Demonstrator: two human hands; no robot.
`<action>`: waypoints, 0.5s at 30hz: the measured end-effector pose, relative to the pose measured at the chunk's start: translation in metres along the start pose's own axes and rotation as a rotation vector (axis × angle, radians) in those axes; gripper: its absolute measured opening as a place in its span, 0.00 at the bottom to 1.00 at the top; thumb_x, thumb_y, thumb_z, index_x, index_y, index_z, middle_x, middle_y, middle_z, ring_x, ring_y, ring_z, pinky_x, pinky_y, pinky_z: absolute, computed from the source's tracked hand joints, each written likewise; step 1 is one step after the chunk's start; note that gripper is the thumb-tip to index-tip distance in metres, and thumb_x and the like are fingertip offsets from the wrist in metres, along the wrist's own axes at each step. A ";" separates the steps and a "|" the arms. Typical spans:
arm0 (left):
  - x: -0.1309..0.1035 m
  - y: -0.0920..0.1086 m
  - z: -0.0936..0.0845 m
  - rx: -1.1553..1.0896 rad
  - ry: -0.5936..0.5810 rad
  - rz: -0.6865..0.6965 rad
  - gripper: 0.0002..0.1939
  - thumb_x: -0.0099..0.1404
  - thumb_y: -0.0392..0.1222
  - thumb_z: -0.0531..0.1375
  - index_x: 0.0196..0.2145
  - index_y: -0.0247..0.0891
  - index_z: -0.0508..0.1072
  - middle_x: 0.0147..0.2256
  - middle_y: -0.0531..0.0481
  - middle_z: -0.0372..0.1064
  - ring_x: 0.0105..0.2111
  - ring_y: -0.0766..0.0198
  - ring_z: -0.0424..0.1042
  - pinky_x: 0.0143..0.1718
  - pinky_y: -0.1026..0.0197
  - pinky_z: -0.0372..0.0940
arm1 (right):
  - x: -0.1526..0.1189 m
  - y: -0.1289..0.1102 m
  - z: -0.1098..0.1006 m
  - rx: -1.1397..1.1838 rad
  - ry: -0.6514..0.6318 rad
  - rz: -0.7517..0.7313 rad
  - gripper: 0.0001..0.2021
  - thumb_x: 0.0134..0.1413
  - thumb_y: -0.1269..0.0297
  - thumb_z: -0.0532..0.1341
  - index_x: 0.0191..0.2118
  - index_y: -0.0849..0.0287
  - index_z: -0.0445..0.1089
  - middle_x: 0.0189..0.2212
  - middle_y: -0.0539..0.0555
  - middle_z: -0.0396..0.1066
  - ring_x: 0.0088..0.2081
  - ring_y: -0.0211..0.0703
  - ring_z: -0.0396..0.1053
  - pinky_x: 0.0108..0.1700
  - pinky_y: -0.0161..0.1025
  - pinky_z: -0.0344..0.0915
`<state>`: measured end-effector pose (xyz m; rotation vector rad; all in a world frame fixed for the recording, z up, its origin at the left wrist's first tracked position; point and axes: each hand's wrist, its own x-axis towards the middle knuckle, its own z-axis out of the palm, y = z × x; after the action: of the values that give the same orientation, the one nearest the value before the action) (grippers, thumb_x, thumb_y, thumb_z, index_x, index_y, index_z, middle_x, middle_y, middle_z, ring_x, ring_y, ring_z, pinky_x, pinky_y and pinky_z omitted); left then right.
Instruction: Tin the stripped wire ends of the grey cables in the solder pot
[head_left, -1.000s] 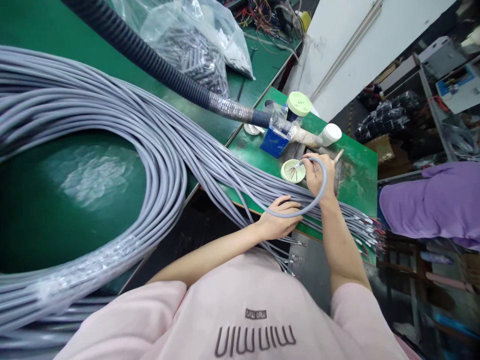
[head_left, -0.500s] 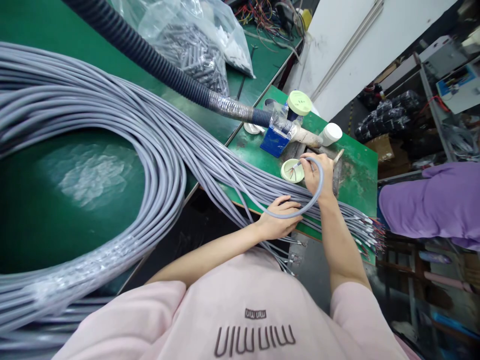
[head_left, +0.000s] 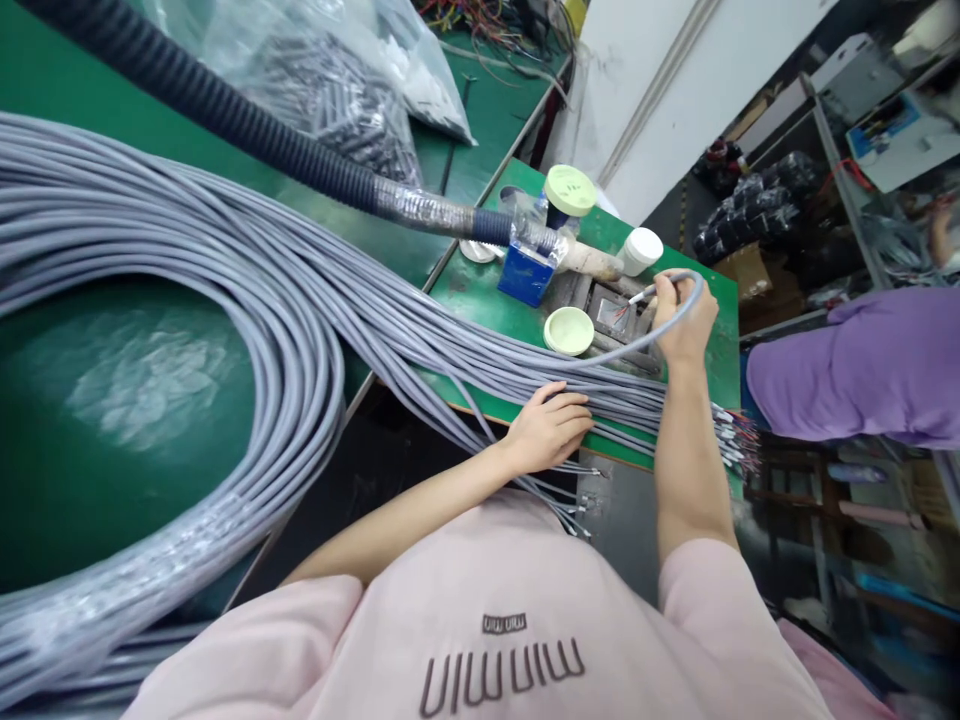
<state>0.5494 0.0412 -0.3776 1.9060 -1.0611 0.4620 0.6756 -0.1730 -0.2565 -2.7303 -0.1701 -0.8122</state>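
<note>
My right hand (head_left: 686, 320) is closed on a grey cable (head_left: 637, 346) near its stripped end, and the cable loops back over the hand. Thin coloured wires (head_left: 622, 311) at that end point down at the shiny silvery surface of a square metal solder pot (head_left: 609, 318). Whether they touch that surface I cannot tell. My left hand (head_left: 551, 430) lies with fingers stretched out on the near edge of the grey cable bundle (head_left: 480, 345). An open pale green tub (head_left: 568, 331) stands between the bundle and the pot.
A ribbed black hose (head_left: 285, 150) runs over the bench to a blue box (head_left: 525, 272) beside the pot. Behind are a white jar (head_left: 641, 250) and a green-lidded tub (head_left: 570, 190). A large cable coil (head_left: 300, 350) lies left. Someone's purple sleeve (head_left: 862, 370) shows right.
My right hand has moved right and away from me, taking the wire ends out of the pale green tub to the solder pot. My left hand has stayed on the bundle. The view has shifted slightly.
</note>
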 end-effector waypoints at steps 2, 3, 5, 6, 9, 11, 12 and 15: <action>-0.001 0.000 0.000 -0.003 0.006 0.001 0.11 0.66 0.36 0.57 0.45 0.41 0.73 0.43 0.50 0.77 0.53 0.61 0.70 0.63 0.48 0.50 | 0.003 0.011 0.007 -0.039 0.012 0.063 0.17 0.65 0.54 0.49 0.38 0.57 0.72 0.33 0.57 0.73 0.39 0.51 0.69 0.45 0.50 0.63; -0.001 -0.001 0.000 -0.003 0.010 0.002 0.11 0.66 0.36 0.57 0.45 0.41 0.73 0.43 0.50 0.77 0.53 0.61 0.70 0.63 0.48 0.50 | 0.005 0.014 0.010 -0.060 0.019 0.092 0.17 0.64 0.54 0.50 0.37 0.57 0.72 0.32 0.57 0.73 0.39 0.51 0.69 0.45 0.51 0.63; -0.001 0.000 0.000 -0.007 0.012 0.002 0.11 0.66 0.36 0.57 0.45 0.41 0.74 0.43 0.50 0.77 0.54 0.60 0.70 0.63 0.47 0.51 | 0.006 0.019 0.016 -0.093 0.011 0.119 0.17 0.64 0.55 0.50 0.37 0.58 0.72 0.32 0.58 0.73 0.40 0.53 0.69 0.45 0.52 0.62; -0.001 0.000 -0.001 -0.011 0.011 0.001 0.11 0.66 0.36 0.57 0.46 0.41 0.74 0.44 0.50 0.77 0.54 0.60 0.70 0.63 0.47 0.51 | 0.007 0.020 0.018 -0.107 0.004 0.127 0.17 0.64 0.55 0.50 0.37 0.58 0.72 0.32 0.58 0.73 0.40 0.53 0.68 0.46 0.52 0.62; -0.002 0.001 -0.001 -0.019 0.002 -0.005 0.12 0.66 0.36 0.56 0.46 0.42 0.74 0.43 0.50 0.77 0.54 0.60 0.70 0.63 0.47 0.52 | 0.007 0.023 0.023 -0.132 -0.025 0.148 0.17 0.65 0.56 0.49 0.37 0.58 0.71 0.33 0.59 0.73 0.42 0.55 0.68 0.47 0.53 0.61; -0.002 0.001 -0.002 -0.019 -0.006 -0.008 0.12 0.66 0.36 0.56 0.46 0.42 0.74 0.44 0.49 0.77 0.54 0.60 0.70 0.63 0.47 0.52 | 0.007 0.025 0.026 -0.145 -0.041 0.165 0.16 0.64 0.56 0.50 0.37 0.58 0.71 0.34 0.60 0.73 0.42 0.55 0.68 0.47 0.53 0.61; -0.002 0.001 -0.002 -0.019 -0.010 -0.011 0.12 0.66 0.36 0.56 0.46 0.42 0.74 0.44 0.49 0.77 0.54 0.59 0.70 0.63 0.46 0.52 | 0.007 0.026 0.027 -0.151 -0.045 0.172 0.16 0.64 0.56 0.50 0.37 0.58 0.71 0.34 0.60 0.74 0.43 0.55 0.68 0.47 0.53 0.61; -0.002 0.001 -0.001 -0.026 -0.015 -0.017 0.12 0.66 0.36 0.56 0.46 0.42 0.74 0.43 0.49 0.77 0.54 0.60 0.70 0.63 0.46 0.51 | 0.007 0.028 0.031 -0.161 -0.043 0.177 0.15 0.64 0.57 0.50 0.37 0.58 0.71 0.34 0.60 0.74 0.43 0.54 0.68 0.47 0.52 0.61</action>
<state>0.5478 0.0431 -0.3777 1.8965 -1.0553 0.4229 0.7025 -0.1900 -0.2841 -2.8630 0.1322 -0.7474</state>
